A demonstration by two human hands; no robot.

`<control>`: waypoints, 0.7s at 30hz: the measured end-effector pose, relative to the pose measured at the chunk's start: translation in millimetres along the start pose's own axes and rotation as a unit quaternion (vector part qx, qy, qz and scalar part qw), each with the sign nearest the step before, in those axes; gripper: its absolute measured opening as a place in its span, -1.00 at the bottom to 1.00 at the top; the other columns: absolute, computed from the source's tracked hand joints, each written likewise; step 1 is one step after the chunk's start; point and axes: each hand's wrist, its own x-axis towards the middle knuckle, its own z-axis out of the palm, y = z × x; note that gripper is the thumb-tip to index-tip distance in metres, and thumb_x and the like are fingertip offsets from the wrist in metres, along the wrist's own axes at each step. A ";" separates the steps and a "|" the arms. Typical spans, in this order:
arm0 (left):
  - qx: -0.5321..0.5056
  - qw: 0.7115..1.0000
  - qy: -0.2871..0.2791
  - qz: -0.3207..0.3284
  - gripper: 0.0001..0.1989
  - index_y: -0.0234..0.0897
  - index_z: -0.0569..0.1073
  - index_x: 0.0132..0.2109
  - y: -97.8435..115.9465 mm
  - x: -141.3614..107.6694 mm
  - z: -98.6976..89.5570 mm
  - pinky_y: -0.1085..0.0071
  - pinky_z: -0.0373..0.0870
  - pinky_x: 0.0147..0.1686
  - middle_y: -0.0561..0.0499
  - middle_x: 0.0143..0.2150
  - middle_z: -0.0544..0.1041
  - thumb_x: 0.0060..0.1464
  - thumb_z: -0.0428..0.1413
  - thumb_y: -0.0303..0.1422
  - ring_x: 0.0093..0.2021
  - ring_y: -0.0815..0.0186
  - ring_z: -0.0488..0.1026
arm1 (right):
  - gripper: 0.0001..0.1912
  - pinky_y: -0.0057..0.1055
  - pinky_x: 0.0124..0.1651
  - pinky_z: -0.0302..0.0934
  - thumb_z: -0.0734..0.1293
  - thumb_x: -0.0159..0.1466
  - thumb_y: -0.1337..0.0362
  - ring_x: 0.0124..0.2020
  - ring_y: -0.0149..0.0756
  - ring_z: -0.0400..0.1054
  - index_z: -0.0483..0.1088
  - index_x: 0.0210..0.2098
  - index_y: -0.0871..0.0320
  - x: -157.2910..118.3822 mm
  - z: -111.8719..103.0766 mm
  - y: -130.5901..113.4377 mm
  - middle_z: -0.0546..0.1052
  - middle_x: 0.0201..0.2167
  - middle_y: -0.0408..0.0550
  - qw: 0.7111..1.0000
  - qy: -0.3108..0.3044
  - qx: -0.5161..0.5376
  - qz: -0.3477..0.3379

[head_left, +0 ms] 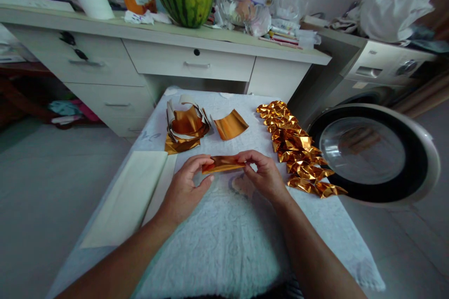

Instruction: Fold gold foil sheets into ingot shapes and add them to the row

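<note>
Between my two hands a sheet of gold foil paper (224, 164), folded or rolled into a narrow strip, is held level above the cloth. My left hand (189, 184) grips its left end, the thumb a little below the strip. At the right end, the fingers of my right hand (263, 173) pinch the foil paper. Just beyond, a single curved gold sheet (231, 125) lies on the cloth. To its left is a curled stack of gold sheets (185, 124). Rows of folded gold foil pieces (298, 149) lie to the right of my right hand.
The cloth-covered table (217, 252) has a white folded sheet (122, 201) at its left. Behind stands a desk with drawers (196, 63), holding a cut watermelon (184, 0) and plastic bags. An open washing machine door (372, 154) juts out close to the table's right edge.
</note>
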 end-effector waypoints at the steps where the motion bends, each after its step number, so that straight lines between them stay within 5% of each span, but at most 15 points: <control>1: 0.014 1.000 -0.004 0.012 -0.74 -0.22 0.44 -0.04 0.2 0.4 -0.2 0.15 0.25 0.18 -0.09 0.08 0.44 0.08 0.11 -0.39 0.13 0.20 0.38 | -0.79 -0.27 -0.01 0.25 0.24 0.18 0.47 -0.12 -0.27 0.41 0.41 -0.25 0.09 0.1 -0.7 -0.4 0.54 -0.18 -0.08 1.000 -0.001 -0.009 -0.014; 11: 0.091 0.992 -0.060 0.069 -0.84 -0.19 0.47 -0.15 4.5 -3.0 2.1 0.21 0.37 0.09 -0.05 -0.01 0.47 0.14 0.05 -0.47 0.07 0.21 0.43 | -0.84 -0.27 -0.02 0.25 0.30 0.20 0.47 -0.11 -0.24 0.40 0.41 -0.29 0.10 0.5 -11.1 -15.8 0.52 -0.13 -0.05 0.988 -0.114 -0.100 -0.035; 21: 0.162 0.972 -0.116 0.125 -0.84 -0.21 0.49 -0.16 1.5 -9.3 7.8 0.23 0.42 0.05 -0.08 0.02 0.47 0.19 0.03 -0.43 0.08 0.18 0.43 | -0.86 -0.33 -0.16 0.29 0.29 0.25 0.44 -0.23 -0.26 0.40 0.46 -0.29 0.10 -14.2 -11.6 -28.9 0.52 -0.22 -0.02 0.972 -0.158 -0.169 -0.034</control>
